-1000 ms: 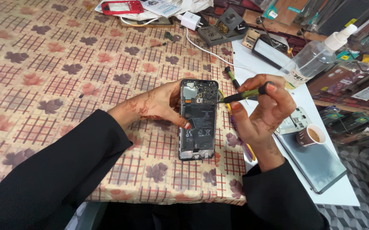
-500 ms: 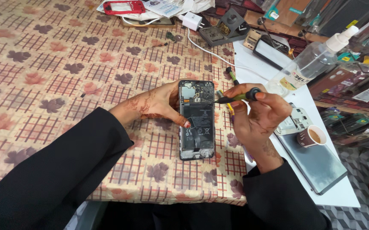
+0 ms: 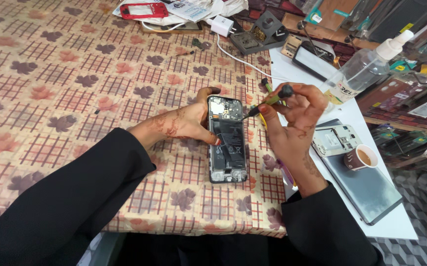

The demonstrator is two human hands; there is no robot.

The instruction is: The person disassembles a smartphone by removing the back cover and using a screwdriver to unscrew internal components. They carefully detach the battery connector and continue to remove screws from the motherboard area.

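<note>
An opened phone [image 3: 227,140] with its back cover off lies flat on the patterned tablecloth [image 3: 75,74], its dark battery and circuit board showing. My left hand [image 3: 184,123] rests against the phone's left edge, thumb and fingers pressing its side. My right hand [image 3: 292,120] holds a small green-and-black screwdriver [image 3: 268,101] by its top, the tip pointing down-left at the phone's upper right part.
A clear spray bottle [image 3: 366,66], a small paper cup [image 3: 359,157], a grey slab [image 3: 366,187] and a loose phone part [image 3: 332,140] lie on the white mat at right. A red phone frame [image 3: 142,10], a white charger [image 3: 222,24] and tools crowd the far edge.
My right hand has shifted a little with the screwdriver, whose tip stays near the phone's upper right corner. My left hand has stayed on the phone.
</note>
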